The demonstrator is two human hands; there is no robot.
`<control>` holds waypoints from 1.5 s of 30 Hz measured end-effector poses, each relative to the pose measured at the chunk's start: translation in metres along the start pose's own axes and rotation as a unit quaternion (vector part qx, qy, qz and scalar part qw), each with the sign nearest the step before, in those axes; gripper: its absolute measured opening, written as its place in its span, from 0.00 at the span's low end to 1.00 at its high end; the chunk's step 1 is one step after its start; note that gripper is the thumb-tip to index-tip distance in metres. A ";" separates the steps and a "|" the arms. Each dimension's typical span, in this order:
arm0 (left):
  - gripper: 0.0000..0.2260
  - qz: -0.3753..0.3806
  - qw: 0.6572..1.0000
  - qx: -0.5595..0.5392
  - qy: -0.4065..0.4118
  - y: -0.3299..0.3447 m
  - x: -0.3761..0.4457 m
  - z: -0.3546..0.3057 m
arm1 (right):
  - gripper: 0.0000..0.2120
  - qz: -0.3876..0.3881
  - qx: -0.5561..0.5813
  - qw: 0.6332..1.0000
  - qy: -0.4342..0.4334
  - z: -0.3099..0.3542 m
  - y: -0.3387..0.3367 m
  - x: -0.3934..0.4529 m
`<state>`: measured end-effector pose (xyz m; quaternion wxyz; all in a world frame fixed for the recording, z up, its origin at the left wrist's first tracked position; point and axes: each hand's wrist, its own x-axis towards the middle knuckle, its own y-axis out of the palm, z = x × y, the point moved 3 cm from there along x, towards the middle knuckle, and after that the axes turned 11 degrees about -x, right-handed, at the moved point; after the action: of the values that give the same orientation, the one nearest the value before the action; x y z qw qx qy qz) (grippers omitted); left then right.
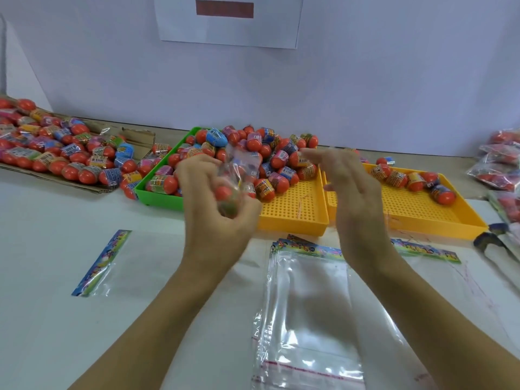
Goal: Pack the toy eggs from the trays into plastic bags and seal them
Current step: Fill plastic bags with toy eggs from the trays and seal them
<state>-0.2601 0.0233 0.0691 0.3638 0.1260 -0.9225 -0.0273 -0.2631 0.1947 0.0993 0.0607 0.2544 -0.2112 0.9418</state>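
My left hand (pixel 209 204) grips a clear plastic bag (pixel 239 170) with toy eggs inside, held up over the table in front of the trays. My right hand (pixel 349 187) hovers beside it with straight, relaxed fingers and holds nothing. Red toy eggs (pixel 278 161) with printed wrappers are heaped across a green tray (pixel 157 195) and a yellow tray (pixel 295 218). A second yellow tray (pixel 439 209) on the right holds several eggs (pixel 413 178). A stack of empty clear bags (pixel 306 305) with coloured headers lies flat below my hands.
A cardboard sheet (pixel 92 187) at the left carries many more eggs (pixel 56 147). One empty bag (pixel 104 263) lies alone on the left of the white table. Filled bags (pixel 501 161) pile at the right edge. A dark tool (pixel 489 239) lies near them.
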 end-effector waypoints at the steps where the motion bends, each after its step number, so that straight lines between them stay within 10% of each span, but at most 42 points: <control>1: 0.22 -0.065 0.995 -0.060 -0.034 -0.006 0.003 0.000 | 0.14 -0.045 0.018 0.997 0.056 -0.009 -0.002 0.006; 3: 0.22 -0.127 0.986 -0.111 0.010 -0.016 0.006 -0.006 | 0.07 -0.041 -0.032 0.989 0.141 -0.029 0.002 0.016; 8: 0.19 0.041 0.969 0.043 0.240 -0.005 0.003 -0.016 | 0.20 0.103 -0.263 0.956 0.086 -0.047 0.018 0.029; 20: 0.21 0.250 0.928 0.256 0.103 -0.004 0.001 0.008 | 0.15 0.108 -0.470 0.875 0.046 -0.046 0.044 0.046; 25: 0.21 0.257 0.927 0.250 0.110 -0.004 0.000 0.010 | 0.10 0.083 -0.428 0.899 0.032 -0.046 0.043 0.045; 31: 0.21 0.231 0.933 0.254 0.109 -0.007 0.003 0.010 | 0.06 -0.073 0.061 0.990 0.109 -0.020 0.009 0.020; 45: 0.21 0.241 0.937 0.173 0.182 0.000 -0.002 0.000 | 0.07 0.084 -0.164 0.979 -0.089 0.013 0.015 -0.007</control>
<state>-0.2591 0.0240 0.0676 0.4937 -0.0363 -0.8336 0.2451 -0.2547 0.1755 0.0999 0.0035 0.3050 -0.3877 0.8698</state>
